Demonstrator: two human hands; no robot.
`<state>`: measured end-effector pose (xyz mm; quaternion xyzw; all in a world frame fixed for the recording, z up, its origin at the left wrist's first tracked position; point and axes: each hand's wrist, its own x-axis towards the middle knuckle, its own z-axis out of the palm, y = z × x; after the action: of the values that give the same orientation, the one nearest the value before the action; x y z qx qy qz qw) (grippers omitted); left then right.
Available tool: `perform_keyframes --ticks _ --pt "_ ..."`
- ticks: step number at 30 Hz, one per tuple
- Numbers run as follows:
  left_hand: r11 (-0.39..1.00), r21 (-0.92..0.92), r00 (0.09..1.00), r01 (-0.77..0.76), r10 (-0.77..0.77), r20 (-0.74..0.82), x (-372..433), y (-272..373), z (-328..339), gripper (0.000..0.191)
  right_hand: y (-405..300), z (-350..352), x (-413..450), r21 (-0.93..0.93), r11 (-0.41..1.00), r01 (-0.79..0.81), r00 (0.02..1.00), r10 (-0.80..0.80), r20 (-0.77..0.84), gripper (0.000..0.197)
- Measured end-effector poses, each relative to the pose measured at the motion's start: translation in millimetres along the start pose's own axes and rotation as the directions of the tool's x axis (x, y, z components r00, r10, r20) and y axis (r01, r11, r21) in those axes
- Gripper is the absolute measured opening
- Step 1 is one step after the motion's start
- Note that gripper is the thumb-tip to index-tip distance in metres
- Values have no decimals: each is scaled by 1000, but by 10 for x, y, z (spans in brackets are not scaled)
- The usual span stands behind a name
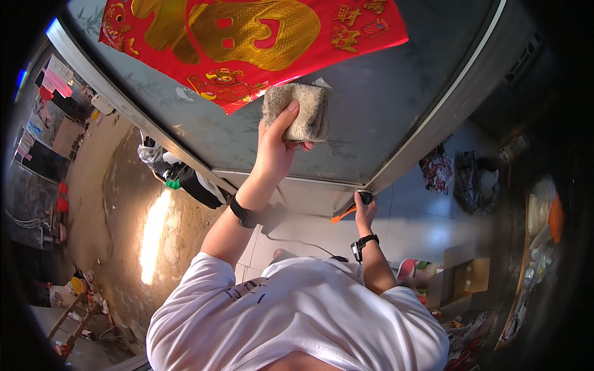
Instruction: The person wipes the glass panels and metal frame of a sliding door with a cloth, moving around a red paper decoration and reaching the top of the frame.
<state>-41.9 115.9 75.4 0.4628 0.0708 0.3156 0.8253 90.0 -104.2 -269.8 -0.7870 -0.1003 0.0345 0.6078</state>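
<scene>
My left hand (pixel 277 148) grips a folded beige-grey cloth (pixel 297 113), thumb on top, against a grey glass door panel (pixel 371 106) with a faint bamboo-leaf pattern. Just above the cloth hangs a red poster (pixel 297 65) with large gold characters, its lower corner pointing down. Low by the panel's right frame, my right hand (pixel 365 215) closes around a dark, round-ended object (pixel 365 196). An orange strip (pixel 343 215) juts out left of that hand; whether it belongs to the held object, I cannot tell. White scraps stick to the glass near the poster's edge.
Metal door frame bars (pixel 431 111) border the panel. A bag with dark items (pixel 176 171) stands beyond its left side. On the right are an open cardboard box (pixel 468 278) and a dark plaid bag (pixel 475 181). A thin cable (pixel 297 241) crosses the tiled floor. A wooden ladder (pixel 69 324) lies lower left.
</scene>
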Motion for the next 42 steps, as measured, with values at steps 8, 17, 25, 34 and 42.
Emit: perform_keyframes --ticks 8,17,25,34,42 --pt "999 26 999 37 -37 22 4 -113 191 29 -110 -8 -78 -1 1000 0 1000 0 -23 49" --pt "992 79 983 102 -113 146 -12 -383 602 28 -46 -4 -111 22 1000 -22 1000 22 -21 48" --pt "982 123 962 144 -168 215 5 -553 904 31 -41 -4 -148 53 999 -3 999 5 -49 50" --pt "978 132 946 163 -192 259 3 -686 1119 33 -59 -20 -173 20 998 -53 999 53 3 44" --pt "987 114 961 110 -135 243 -26 -557 968 28 -58 -34 -203 30 998 -46 999 47 -8 52"
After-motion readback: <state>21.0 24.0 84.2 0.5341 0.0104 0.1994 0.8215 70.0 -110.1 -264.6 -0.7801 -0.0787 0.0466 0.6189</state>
